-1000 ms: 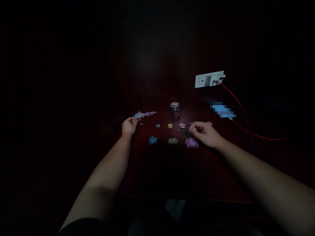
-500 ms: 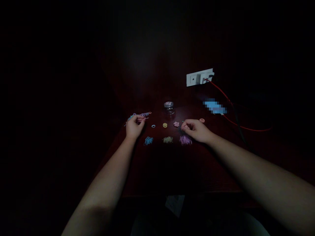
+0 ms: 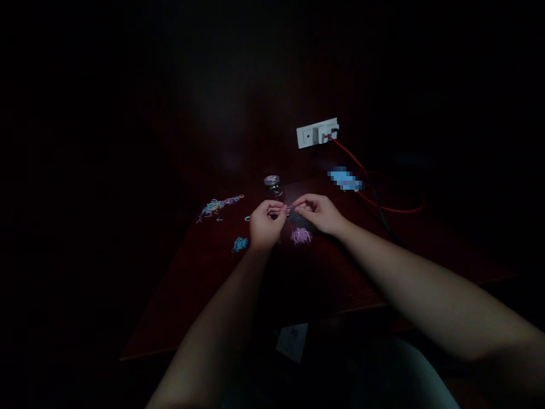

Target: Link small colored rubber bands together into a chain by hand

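Note:
My left hand is closed in a pinch on a thin pinkish elastic band over the middle of the table. Close by on the right, my right hand pinches the band's other side, its fingertips almost meeting the left ones. Just below the fingertips shows a small bunch of pink bands. A purple pile of bands lies nearer me, below the right hand. A blue pile is left of my left wrist, and a light blue band peeks out beside that hand. My left hand hides the yellow bands.
A mixed heap of coloured bands spreads over the table's left side. Behind my hands stands a clear lidded jar. A blurred-out blue device with a red cable lies at right, under a wall socket.
My left hand has moved right from the mixed heap to the middle, bringing a pinkish band to my right hand. The camera view has shifted slightly to the right.

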The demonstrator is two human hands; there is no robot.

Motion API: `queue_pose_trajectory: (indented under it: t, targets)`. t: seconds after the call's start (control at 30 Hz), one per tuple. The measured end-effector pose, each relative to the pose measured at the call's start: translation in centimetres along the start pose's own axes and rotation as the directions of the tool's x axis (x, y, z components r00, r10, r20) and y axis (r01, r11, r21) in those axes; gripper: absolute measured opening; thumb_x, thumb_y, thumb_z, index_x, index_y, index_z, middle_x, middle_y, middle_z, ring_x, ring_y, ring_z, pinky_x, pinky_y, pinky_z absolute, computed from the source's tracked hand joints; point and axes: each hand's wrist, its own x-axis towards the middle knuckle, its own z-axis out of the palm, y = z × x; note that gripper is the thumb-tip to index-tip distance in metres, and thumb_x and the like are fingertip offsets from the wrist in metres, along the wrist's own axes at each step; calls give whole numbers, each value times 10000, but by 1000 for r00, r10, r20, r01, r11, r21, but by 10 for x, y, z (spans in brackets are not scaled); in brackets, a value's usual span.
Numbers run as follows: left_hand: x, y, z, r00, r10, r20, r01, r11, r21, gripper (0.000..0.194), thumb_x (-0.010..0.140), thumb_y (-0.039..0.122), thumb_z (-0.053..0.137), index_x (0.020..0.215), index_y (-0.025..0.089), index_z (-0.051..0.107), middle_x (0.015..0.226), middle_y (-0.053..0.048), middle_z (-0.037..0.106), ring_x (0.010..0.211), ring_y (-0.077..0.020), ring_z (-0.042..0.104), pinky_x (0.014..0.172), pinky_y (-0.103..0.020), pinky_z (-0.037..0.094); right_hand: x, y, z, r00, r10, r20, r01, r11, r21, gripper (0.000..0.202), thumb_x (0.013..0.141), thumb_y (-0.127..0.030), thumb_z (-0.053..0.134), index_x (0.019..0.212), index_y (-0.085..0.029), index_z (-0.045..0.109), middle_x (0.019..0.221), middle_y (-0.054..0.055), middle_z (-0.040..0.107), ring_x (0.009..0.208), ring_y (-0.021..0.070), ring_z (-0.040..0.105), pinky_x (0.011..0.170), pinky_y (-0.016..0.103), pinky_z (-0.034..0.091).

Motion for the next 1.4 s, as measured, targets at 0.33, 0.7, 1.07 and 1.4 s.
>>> queue_pose_trajectory:
  t: [0.33, 0.7, 1.07, 1.4]
  targets:
    - [-10, -10, 1, 995, 21, 97, -23, 1000, 16, 121, 746, 250, 675, 813, 162, 626, 778, -39, 676, 708, -119, 638, 670, -236, 514, 1, 3, -3, 1000, 24, 16, -23, 999, -29, 255, 721, -391, 637, 759, -139, 620, 604, 4, 562, 515, 96, 443, 495, 235, 316]
    - [-11, -8, -2, 988, 14, 154, -29, 995, 98, 129, 759, 217, 646, 866, 149, 623, 794, -40, 681, 701, -112, 623, 624, -211, 481, 1, 5, -4, 1000, 20, 4, -20, 1000, 11, 198, 715, -328, 638, 715, -135, 589, 553, -33, 491, 484, 71, 398, 464, 211, 277]
    - [-13, -9, -5, 972, 31, 233, -74, 981, 179, 184, 857, 261, 537, 933, 172, 679, 900, -53, 709, 823, -152, 648, 753, -269, 509, 3, 11, -4, 1000, 1, 16, -1, 1000, 7, 202, 718, -327, 636, 726, -127, 607, 572, -22, 504, 510, 79, 412, 485, 218, 293]
    - [-11, -19, -8, 972, 42, 232, -98, 967, 237, 139, 828, 261, 575, 865, 169, 672, 859, -44, 701, 752, -131, 635, 707, -250, 509, 3, 11, -6, 998, 5, 59, -3, 999, -37, 198, 734, -330, 609, 712, -135, 587, 554, -33, 474, 494, 79, 394, 478, 223, 289]
